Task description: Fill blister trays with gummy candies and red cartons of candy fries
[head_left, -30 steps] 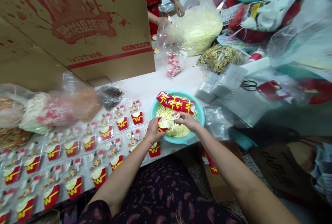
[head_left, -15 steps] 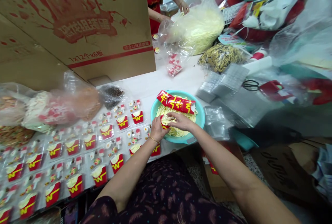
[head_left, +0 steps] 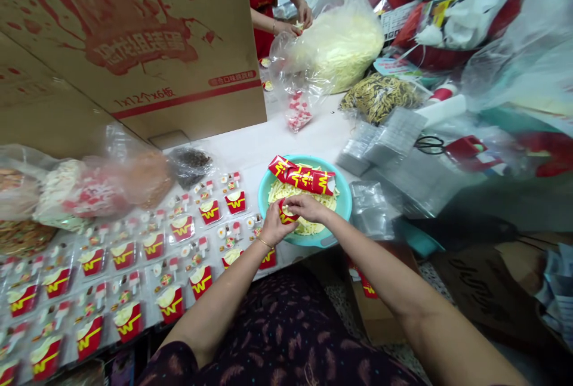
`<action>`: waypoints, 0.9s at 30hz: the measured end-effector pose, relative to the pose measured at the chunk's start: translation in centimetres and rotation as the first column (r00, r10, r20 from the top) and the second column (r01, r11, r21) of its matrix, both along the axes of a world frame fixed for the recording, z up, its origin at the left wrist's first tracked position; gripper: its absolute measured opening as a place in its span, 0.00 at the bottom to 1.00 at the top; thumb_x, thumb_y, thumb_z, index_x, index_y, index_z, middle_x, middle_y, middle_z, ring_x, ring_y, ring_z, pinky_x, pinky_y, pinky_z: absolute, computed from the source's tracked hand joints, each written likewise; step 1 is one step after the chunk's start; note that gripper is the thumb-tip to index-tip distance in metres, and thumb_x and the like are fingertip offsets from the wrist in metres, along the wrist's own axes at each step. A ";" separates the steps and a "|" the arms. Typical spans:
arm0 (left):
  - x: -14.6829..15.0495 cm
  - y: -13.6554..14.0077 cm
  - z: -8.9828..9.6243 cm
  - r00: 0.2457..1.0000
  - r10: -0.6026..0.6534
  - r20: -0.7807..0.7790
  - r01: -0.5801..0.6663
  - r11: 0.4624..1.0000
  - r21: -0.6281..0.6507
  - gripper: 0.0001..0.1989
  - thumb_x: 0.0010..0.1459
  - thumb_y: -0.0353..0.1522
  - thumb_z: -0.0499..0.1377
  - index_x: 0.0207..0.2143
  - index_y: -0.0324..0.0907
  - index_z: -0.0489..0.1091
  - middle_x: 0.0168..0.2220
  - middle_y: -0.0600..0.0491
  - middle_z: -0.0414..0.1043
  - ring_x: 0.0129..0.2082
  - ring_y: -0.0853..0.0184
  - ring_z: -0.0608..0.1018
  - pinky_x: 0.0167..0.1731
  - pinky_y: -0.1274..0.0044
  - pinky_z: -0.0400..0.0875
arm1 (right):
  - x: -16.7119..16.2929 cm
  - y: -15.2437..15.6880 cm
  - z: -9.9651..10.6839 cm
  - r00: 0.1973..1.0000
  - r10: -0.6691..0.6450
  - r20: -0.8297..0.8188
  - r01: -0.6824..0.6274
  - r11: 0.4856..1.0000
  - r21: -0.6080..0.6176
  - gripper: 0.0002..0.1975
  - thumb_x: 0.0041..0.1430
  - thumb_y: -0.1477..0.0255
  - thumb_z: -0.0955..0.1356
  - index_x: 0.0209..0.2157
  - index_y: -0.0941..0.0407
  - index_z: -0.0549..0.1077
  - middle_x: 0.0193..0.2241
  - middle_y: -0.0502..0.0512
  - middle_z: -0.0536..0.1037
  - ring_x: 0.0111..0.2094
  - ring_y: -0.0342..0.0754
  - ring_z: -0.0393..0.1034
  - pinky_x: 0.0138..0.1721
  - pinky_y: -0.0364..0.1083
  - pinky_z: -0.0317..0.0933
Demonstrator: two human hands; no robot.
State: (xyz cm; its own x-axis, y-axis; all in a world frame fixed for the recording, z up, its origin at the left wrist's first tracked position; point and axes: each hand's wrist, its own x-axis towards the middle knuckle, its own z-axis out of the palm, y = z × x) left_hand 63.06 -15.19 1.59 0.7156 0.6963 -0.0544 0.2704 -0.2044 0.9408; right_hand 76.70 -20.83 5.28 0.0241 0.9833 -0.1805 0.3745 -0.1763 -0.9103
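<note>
Over a turquoise basin (head_left: 344, 219), my left hand (head_left: 276, 225) is closed around a small red fry carton (head_left: 286, 213) with a yellow mark. My right hand (head_left: 308, 207) has its fingers together at the carton's open top, on pale yellow sticks that look like toy fries. More of these fries (head_left: 308, 228) fill the basin. A few flattened red cartons (head_left: 308, 178) lie across them at the far side. To the left, several filled red cartons (head_left: 235, 201) sit in rows with tiny food pieces in clear packaging.
A tall cardboard box (head_left: 188, 76) stands at the back left, with bags of small pieces (head_left: 98, 192) before it. Behind the basin are a large bag of fries (head_left: 344, 46) and a co-worker's hands (head_left: 298, 22). Clear packs (head_left: 371, 210) and scissors (head_left: 430, 145) lie right.
My right hand has lowered its fingers to the carton's mouth, and fewer fries stick out there. The co-worker's hands have come together beside the big bag. The view has shifted slightly.
</note>
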 end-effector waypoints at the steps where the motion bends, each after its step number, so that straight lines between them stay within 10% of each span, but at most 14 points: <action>1: -0.1 0.2 0.1 0.999 -0.015 0.042 0.021 0.989 -0.146 0.29 0.36 0.35 0.64 0.44 0.39 0.61 0.43 0.47 0.65 0.45 0.59 0.67 0.47 0.66 0.59 | 0.2 0.0 0.2 1.000 -0.005 -0.010 0.005 1.000 -0.008 0.08 0.49 0.79 0.61 0.31 0.59 0.70 0.24 0.48 0.71 0.26 0.41 0.63 0.29 0.40 0.57; 5: -0.4 0.6 0.0 0.989 0.053 0.141 0.036 0.824 -0.565 0.24 0.41 0.35 0.62 0.42 0.40 0.61 0.41 0.50 0.68 0.40 0.64 0.71 0.43 0.70 0.63 | 1.0 -0.4 0.8 0.998 0.033 -0.057 -0.034 0.999 -0.017 0.09 0.49 0.79 0.62 0.33 0.59 0.69 0.26 0.50 0.72 0.28 0.42 0.66 0.31 0.41 0.59; 11: -0.2 0.4 0.7 0.948 0.286 0.139 -0.097 0.675 -0.731 0.26 0.34 0.31 0.66 0.37 0.41 0.60 0.38 0.53 0.70 0.36 0.67 0.73 0.43 0.69 0.64 | 3.2 -2.2 0.9 0.965 -0.261 0.000 0.260 0.963 0.073 0.10 0.49 0.75 0.64 0.36 0.58 0.71 0.36 0.55 0.73 0.38 0.45 0.67 0.38 0.45 0.61; 20: -0.2 0.6 0.7 0.948 0.289 0.132 -0.094 0.652 -0.752 0.27 0.33 0.30 0.67 0.39 0.39 0.64 0.38 0.50 0.72 0.37 0.64 0.74 0.44 0.67 0.65 | 3.4 -3.2 -1.4 0.925 -0.378 0.049 0.376 0.926 0.038 0.07 0.45 0.76 0.66 0.29 0.58 0.75 0.27 0.52 0.76 0.29 0.44 0.68 0.33 0.44 0.62; 24: -0.4 0.5 0.1 0.952 0.282 0.121 -0.111 0.684 -0.721 0.27 0.33 0.31 0.66 0.39 0.39 0.64 0.39 0.50 0.72 0.38 0.65 0.74 0.43 0.68 0.66 | 3.1 -3.1 -0.9 0.840 -0.541 0.048 0.536 0.840 0.088 0.09 0.47 0.73 0.66 0.32 0.59 0.74 0.24 0.52 0.75 0.26 0.44 0.67 0.29 0.43 0.62; 27: -0.4 0.4 -0.3 0.963 0.232 0.134 -0.085 0.737 -0.670 0.30 0.33 0.32 0.66 0.42 0.39 0.63 0.42 0.49 0.71 0.40 0.64 0.73 0.44 0.69 0.65 | 1.0 -2.6 -0.3 0.873 -0.468 0.133 0.436 0.874 0.215 0.09 0.49 0.74 0.64 0.32 0.58 0.75 0.31 0.56 0.75 0.33 0.46 0.68 0.36 0.45 0.62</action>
State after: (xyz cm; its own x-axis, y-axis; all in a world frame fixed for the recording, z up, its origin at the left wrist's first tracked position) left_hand 62.69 -14.82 1.27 0.6443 0.6452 -0.4106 0.0386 0.5087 0.8601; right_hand 77.73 -23.43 4.99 0.4890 0.8714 0.0395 0.4477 -0.2118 -0.8687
